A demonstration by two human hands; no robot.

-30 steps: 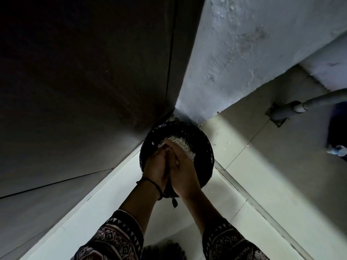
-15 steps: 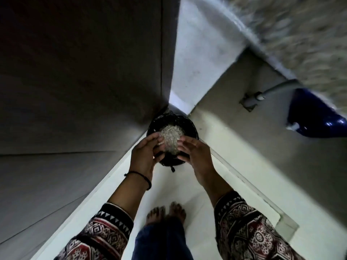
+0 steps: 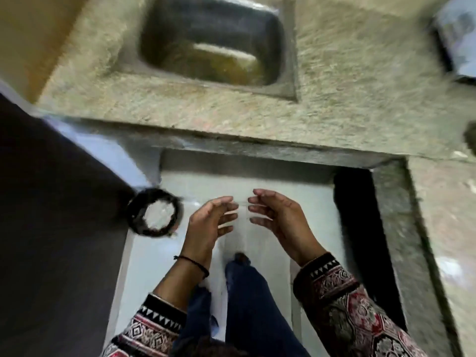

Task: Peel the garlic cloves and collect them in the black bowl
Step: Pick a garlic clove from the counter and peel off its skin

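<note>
Both hands are up in mid-frame, and the whole view is smeared with blur. The left hand (image 3: 208,222) is loose, fingers gently bent, nothing in it. The right hand (image 3: 278,217) is the same: relaxed, empty, palm turned towards its partner. Their fingertips are near each other but apart. A thin black band (image 3: 192,261) sits on the left wrist, and patterned sleeves (image 3: 154,328) cover both forearms.

The bowl (image 3: 134,217) is at nine o'clock from the left hand, near it but clear of it. It is down on the pale floor (image 3: 283,181), tight against a dark panel (image 3: 64,228). Something pale (image 3: 158,215) fills it, too blurred to say whether that is cloves or skins.

At twelve o'clock a speckled counter (image 3: 334,112) runs across with a sink (image 3: 211,29) sunk into it. At six o'clock are blue trouser legs (image 3: 247,292) and a foot (image 3: 240,257).
</note>
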